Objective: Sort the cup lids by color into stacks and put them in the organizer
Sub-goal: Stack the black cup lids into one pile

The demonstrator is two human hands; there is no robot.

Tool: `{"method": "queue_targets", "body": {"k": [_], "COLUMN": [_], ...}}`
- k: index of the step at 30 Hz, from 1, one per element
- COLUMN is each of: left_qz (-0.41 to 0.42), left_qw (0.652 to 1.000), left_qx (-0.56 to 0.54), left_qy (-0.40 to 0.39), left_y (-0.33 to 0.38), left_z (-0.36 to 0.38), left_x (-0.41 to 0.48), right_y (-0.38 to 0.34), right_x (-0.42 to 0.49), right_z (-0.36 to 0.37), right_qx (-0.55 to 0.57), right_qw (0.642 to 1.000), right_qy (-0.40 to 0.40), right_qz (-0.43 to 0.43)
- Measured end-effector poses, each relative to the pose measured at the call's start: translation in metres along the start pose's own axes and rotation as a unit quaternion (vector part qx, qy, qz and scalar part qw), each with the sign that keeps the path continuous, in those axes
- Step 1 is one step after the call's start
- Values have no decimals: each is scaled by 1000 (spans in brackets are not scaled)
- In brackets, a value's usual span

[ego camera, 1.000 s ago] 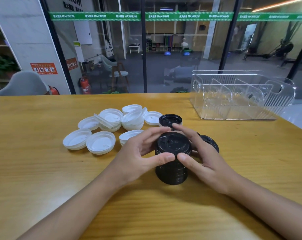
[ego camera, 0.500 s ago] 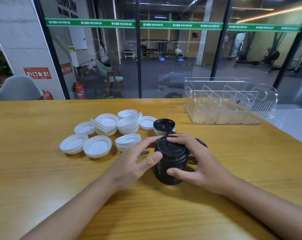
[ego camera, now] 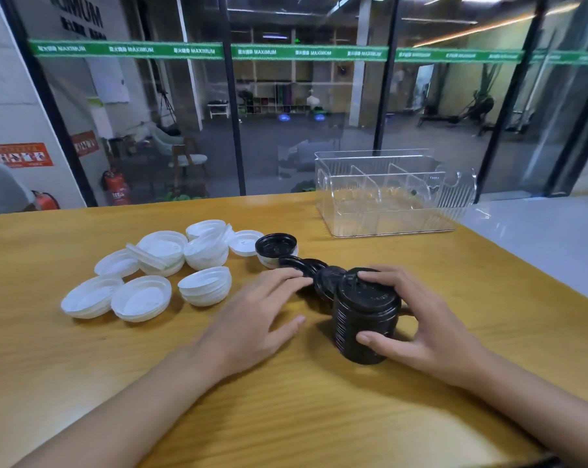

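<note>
**A:** Where is the black lid stack point(ego camera: 363, 312) standing at this moment?

**B:** It is standing on the wooden table point(ego camera: 319, 417), a little right of the middle. The right hand point(ego camera: 424, 322) is gripping it from the 3 o'clock side. The thumb is pressing on the low front of the stack and the other fingers are curling over the top lid, so this hand is clamped on the stack.

**A:** And what is the left hand point(ego camera: 259, 315) doing?

**B:** It is lying flat at 9 o'clock from the stack, and it is not touching the stack. Its fingers are nearly straight and a little apart, and they are holding nothing. The fingertips seem to be touching the loose black lids point(ego camera: 308, 266), which are lying overlapped at about 10 o'clock, just beside the stack.

**A:** Are other lids lying on the table?

**B:** Yes. One more black lid point(ego camera: 275, 243) is sitting upside down on a white one, farther out at 11 o'clock. The white lids point(ego camera: 144, 298) are spreading at 9 to 10 o'clock, beyond the left hand, some single and some in low piles.

**A:** Where is the organizer point(ego camera: 387, 224) standing?

**B:** It is standing at 12 o'clock, near the far table edge and well apart from the stack. It is clear plastic with upright dividers.
</note>
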State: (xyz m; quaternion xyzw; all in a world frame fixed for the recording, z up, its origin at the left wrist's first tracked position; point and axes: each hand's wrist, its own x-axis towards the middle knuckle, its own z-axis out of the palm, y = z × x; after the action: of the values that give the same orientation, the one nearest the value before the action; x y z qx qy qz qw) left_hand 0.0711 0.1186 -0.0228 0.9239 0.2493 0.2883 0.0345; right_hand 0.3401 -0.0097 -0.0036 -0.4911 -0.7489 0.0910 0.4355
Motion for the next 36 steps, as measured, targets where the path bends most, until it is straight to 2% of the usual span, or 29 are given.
{"method": "queue_targets", "body": {"k": [5,10,13,17,20,27,30,36], "left_qz": [81,98,88,30,-7,-22,-47,-122], "left_qw": [991,988,988,990,995,993,992,962], "left_qx": [83,108,130,137,94,15,-52,-190], "left_qy": [67,39,10,-1,18,113,109,154], "left_y": [10,21,26,28,24,23,27,42], "left_z": [19,36,46,55,57,51,48,38], "left_x": [30,58,70,75,74,69,67,69], "right_y": [13,23,29,37,41,37,34,40], "right_x": [-9,-12,-14,-17,-17,-11,-12,-6], "right_z": [-20,-31,-37,-41,-38,-30,-30,-25], "right_qx": [-18,-31,-40,-32,-24,-30,-28,-6], "right_qw": [1000,999,998,997,996,993,993,992], "right_qy": [11,29,38,58,67,82,89,94], "right_qz": [9,19,27,48,59,73,75,85]}}
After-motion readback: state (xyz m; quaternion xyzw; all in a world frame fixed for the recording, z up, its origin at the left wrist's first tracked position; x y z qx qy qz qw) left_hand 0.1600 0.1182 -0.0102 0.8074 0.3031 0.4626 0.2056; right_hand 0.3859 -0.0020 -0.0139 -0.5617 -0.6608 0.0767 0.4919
